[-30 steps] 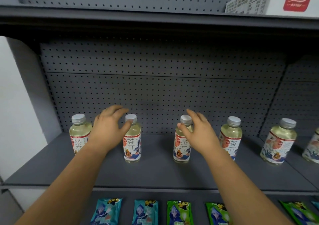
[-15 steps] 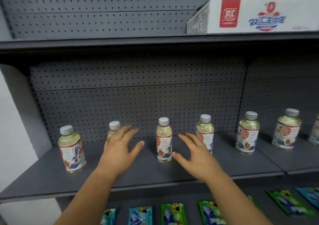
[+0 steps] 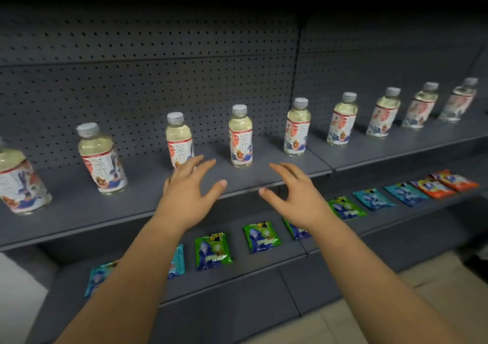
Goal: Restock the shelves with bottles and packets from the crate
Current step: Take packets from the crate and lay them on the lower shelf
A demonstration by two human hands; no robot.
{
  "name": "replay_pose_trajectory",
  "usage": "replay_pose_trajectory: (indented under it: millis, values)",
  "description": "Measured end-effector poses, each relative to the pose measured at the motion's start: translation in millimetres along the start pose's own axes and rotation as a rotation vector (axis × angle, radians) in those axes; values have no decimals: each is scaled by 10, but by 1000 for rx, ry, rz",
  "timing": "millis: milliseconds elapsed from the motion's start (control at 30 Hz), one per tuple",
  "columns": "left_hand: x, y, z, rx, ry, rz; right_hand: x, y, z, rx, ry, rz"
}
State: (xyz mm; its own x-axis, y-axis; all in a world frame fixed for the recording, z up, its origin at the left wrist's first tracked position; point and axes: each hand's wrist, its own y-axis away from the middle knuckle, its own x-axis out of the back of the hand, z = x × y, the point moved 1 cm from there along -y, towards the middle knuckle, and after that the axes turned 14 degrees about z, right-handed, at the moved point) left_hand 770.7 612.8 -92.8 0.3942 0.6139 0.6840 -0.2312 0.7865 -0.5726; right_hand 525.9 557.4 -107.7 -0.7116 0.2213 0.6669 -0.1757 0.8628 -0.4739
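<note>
Both hands hover, holding nothing, in front of a dark grey metal upper shelf (image 3: 79, 211). The left hand (image 3: 188, 193) has its fingers spread and nearly straight. The right hand (image 3: 295, 193) is relaxed too, fingers loosely bent and thumb held apart. Neither touches a bottle.

The bottles stand upright in a single spaced row along the upper shelf, before a matte perforated back panel (image 3: 158, 79) dotted with a regular grid of small holes. They are clear, rounded plastic, filled with pale yellowish liquid, capped in ribbed grey and wrapped in glossy white, red and blue labels. The centre bottle (image 3: 240, 136) stands just beyond the gap between the two hands; the bottle to its left (image 3: 179, 140) is partly covered at its base by the left fingertips. The leftmost bottle (image 3: 18, 182) is cut off by the frame edge, and the far right ones (image 3: 458, 100) are blurred.

On the lower shelf (image 3: 250, 275) lie flat, shiny foil packets: green packets (image 3: 212, 251), teal packets (image 3: 373, 198) and orange packets (image 3: 454, 181). Several are hidden under the forearms. Their print is too small to read. The crate is nowhere in view.
</note>
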Motion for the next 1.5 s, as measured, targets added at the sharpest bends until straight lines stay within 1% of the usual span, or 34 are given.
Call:
replay_pose_trajectory:
  millis: [133, 333, 467, 633, 800, 967, 1067, 1167, 1333, 1500]
  values:
    - [-470, -62, 706, -113, 40, -45, 526, 77, 661, -57, 33, 75]
    - [-1593, -6, 2058, -231, 146, -204, 1483, 276, 1897, -201, 107, 165]
    - [-2263, 57, 2823, -265, 200, -302, 2043, 475, 2686, -308, 153, 187]
    - [-2989, 39, 3625, -329, 246, -383, 2644, 529, 3405, -433, 247, 199]
    - [-3888, 0, 4263, -369, 297, -460, 2957, 492, 4184, -496, 321, 207]
    - [-4920, -53, 4783, -347, 341, -581, 3164, 469, 5032, -563, 397, 161]
    - [-5461, -162, 5156, -344, 381, -631, 3381, 364, 5500, -609, 454, 162]
    - [-5929, -284, 5602, -373, 420, -678, 3619, 242, 5944, -661, 475, 153]
    - [-6588, -329, 6297, -433, 410, -743, 4041, 138, 6730, -703, 479, 165]
    - [-7328, -344, 6934, -420, 348, -770, 4453, 89, 7756, -716, 479, 129]
